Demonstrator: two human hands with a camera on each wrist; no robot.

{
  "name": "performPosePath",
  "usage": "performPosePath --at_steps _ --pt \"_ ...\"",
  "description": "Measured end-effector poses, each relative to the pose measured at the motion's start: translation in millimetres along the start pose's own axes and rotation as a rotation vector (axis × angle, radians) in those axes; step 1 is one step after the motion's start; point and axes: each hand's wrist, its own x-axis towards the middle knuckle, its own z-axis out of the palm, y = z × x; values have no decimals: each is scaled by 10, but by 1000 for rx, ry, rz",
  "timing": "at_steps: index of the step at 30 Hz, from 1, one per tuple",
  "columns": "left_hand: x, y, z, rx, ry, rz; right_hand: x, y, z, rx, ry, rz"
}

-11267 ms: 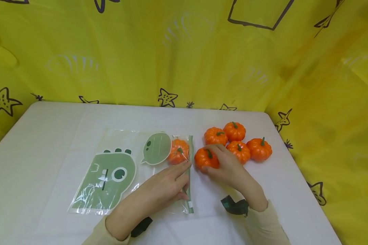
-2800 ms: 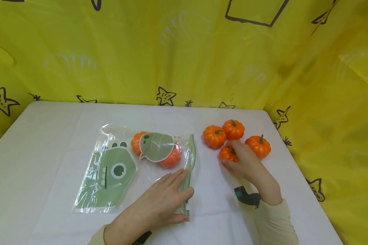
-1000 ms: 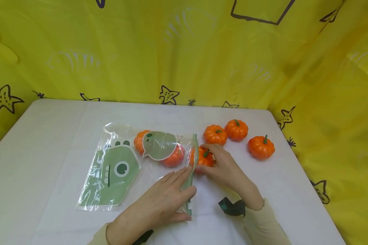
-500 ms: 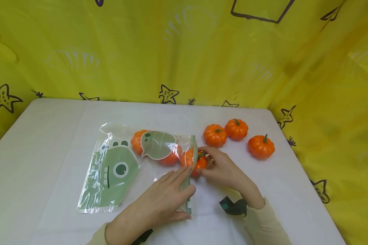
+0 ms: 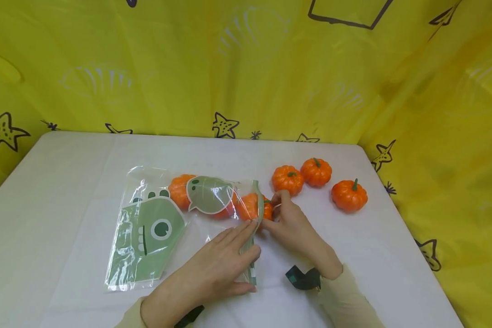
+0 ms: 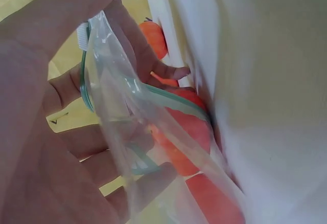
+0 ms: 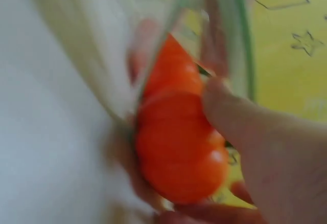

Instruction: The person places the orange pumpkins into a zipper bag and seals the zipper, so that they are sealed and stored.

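Observation:
A clear zip bag (image 5: 147,228) printed with a green dinosaur lies flat on the white table (image 5: 65,164), its green zip mouth (image 5: 257,205) facing right. Two orange pumpkins (image 5: 179,191) sit inside it, partly behind a printed bubble. My left hand (image 5: 246,237) pinches the bag's upper lip and lifts it; the film (image 6: 117,91) runs between thumb and fingers. My right hand (image 5: 275,210) grips a third pumpkin (image 5: 249,206) that is halfway through the mouth. The right wrist view shows this pumpkin (image 7: 179,152) blurred, with my thumb on it.
Three loose orange pumpkins stand right of the bag: one (image 5: 287,179), another (image 5: 316,172) behind it, and one (image 5: 349,196) near the right edge. A yellow star-printed curtain (image 5: 246,68) closes off the back and right side.
My right hand carried a pumpkin leftward from the loose group into the bag's mouth. The left hand has kept hold of the bag's lip, and the pumpkins inside shifted slightly left.

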Motion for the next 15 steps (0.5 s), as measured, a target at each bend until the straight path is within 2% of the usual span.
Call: performPosePath --at_steps 5,15 --pt "-9 -18 -7 -17 -4 -12 -35 115 -134 68 -138 -49" --pt "-11 -40 2 -10 -6 8 -9 177 -137 117 -241 -207"
